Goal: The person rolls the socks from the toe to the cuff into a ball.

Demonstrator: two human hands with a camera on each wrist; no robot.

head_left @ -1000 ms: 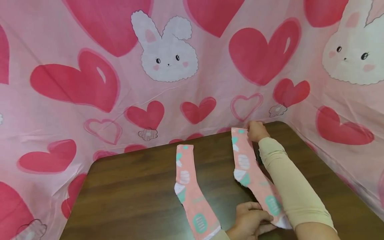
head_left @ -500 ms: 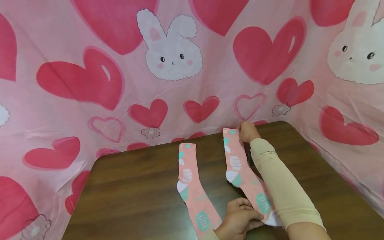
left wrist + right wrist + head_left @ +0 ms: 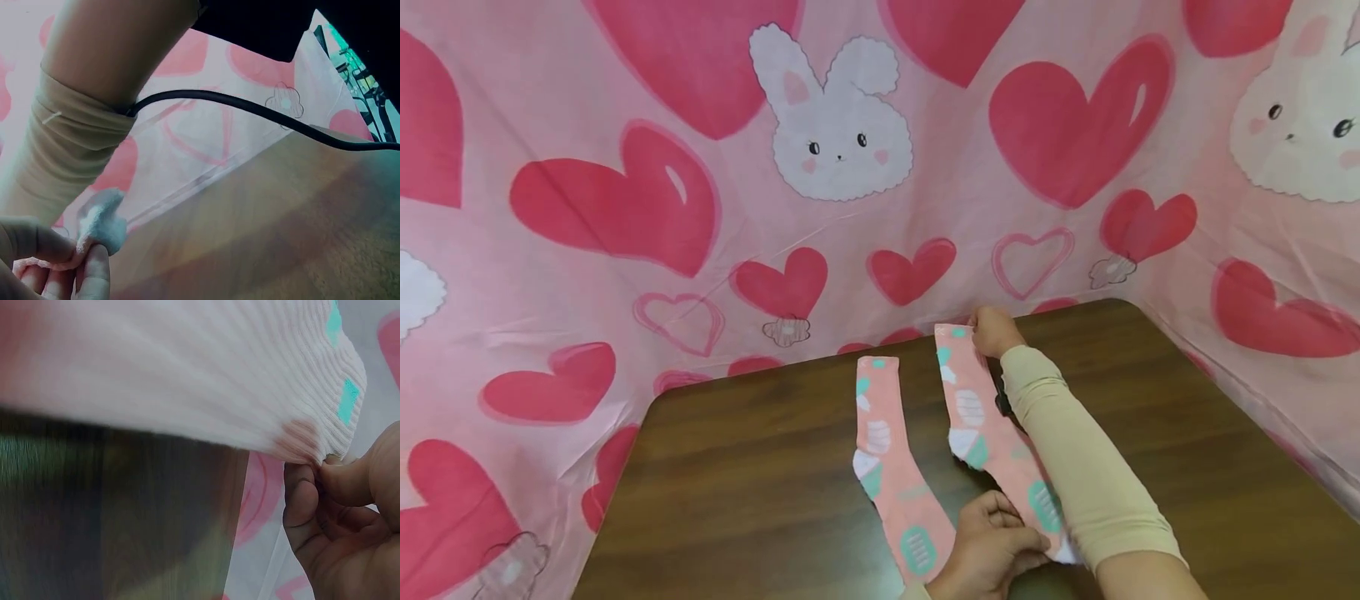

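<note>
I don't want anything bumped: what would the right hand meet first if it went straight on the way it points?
Likely the heart-patterned cloth behind the table. The right hand, pinching a pink sock, points that way near the table's far edge; the gap's depth is unclear.

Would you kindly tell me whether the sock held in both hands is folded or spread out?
Spread out: the held sock runs lengthwise from the right hand at its cuff to the left hand near its toe.

Desk (image 3: 745,492): dark brown, wood-grained, rounded far corners
Left pink sock (image 3: 891,479): lying flat on it, white heel, green patches
</note>
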